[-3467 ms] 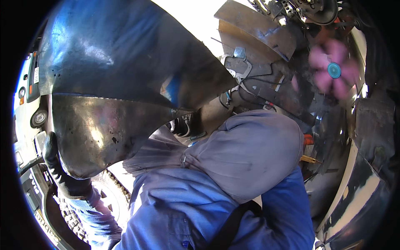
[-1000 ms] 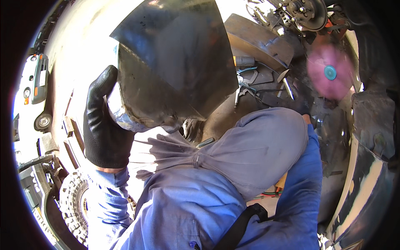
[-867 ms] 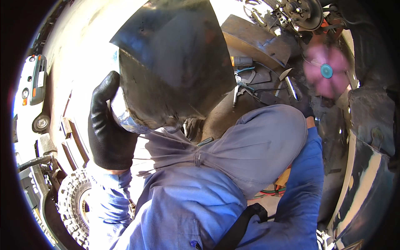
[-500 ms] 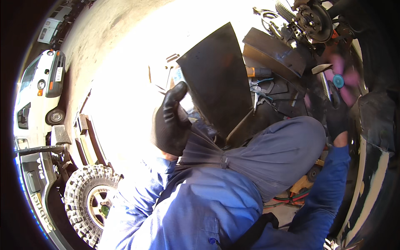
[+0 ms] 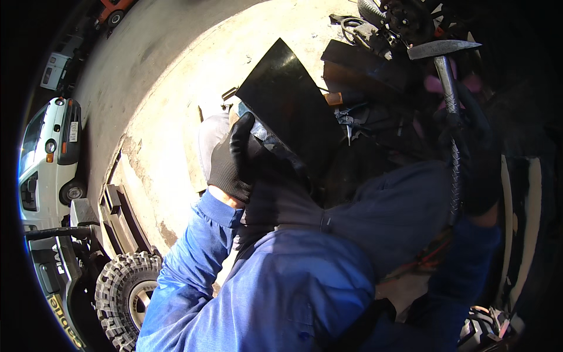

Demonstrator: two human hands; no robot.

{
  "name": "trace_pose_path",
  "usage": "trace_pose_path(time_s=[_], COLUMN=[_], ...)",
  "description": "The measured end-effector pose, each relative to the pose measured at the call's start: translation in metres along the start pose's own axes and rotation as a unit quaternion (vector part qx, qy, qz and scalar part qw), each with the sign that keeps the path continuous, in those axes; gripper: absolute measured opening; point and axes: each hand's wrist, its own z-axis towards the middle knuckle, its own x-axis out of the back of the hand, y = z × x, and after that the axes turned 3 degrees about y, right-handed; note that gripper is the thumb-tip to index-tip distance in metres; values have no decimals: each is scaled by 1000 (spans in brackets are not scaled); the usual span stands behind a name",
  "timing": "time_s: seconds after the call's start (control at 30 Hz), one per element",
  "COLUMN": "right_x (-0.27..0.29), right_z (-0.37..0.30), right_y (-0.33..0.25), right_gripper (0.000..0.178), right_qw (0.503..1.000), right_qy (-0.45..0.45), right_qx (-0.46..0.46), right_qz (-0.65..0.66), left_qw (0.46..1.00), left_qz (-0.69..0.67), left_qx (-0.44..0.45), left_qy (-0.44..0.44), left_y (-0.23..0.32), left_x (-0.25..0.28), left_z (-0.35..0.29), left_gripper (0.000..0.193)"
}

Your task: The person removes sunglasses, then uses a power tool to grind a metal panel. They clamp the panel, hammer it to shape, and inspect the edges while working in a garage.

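"How are the hands set?"

"The left hand (image 5: 233,155) is closed on the left edge of the dark metal panel (image 5: 287,88), which slants in front of the lap (image 5: 393,214). The right hand (image 5: 472,138) wraps the hammer (image 5: 448,88) partway along its handle, head raised."

"Any advice on handling them?"

"I'd brace the panel firmly before any blow, keep the left thumb clear of the hammer's path, and probably grip lower for a fuller swing."

Wht veh (image 5: 56,176) far L; org veh (image 5: 110,7) top L; knobbly tyre (image 5: 111,305) w/ pale rim btm L. Pink fan (image 5: 434,84) upper R, partly hidden. Pliers (image 5: 349,122) nr ctr.
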Motion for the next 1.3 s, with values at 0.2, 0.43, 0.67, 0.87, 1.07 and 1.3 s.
trace_pose_path(time_s=[0.2,0.43,0.67,0.87,1.07,1.3], right_x=[-45,-92,-114,-98,-93,-85], right_z=[-20,-14,17,25,21,15], right_y=[-7,12,24,37,51,40], right_gripper=[54,57,61,57,57,55], right_qw=[998,958,943,945,944,946], right_qy=[-52,-181,-192,-279,-293,-323], right_qx=[17,-125,-129,-121,-90,12], right_qz=[34,183,240,118,118,21], left_qw=[998,993,971,582,658,539], left_qz=[53,110,-138,-625,-528,-686], left_qx=[-5,20,194,503,507,474], left_qy=[-16,-28,-14,135,175,121], left_y=[-4,2,24,50,58,54], left_x=[1,22,18,-6,-1,3], left_z=[-7,3,7,19,17,22], left_gripper=[61,90,66,46,43,61])
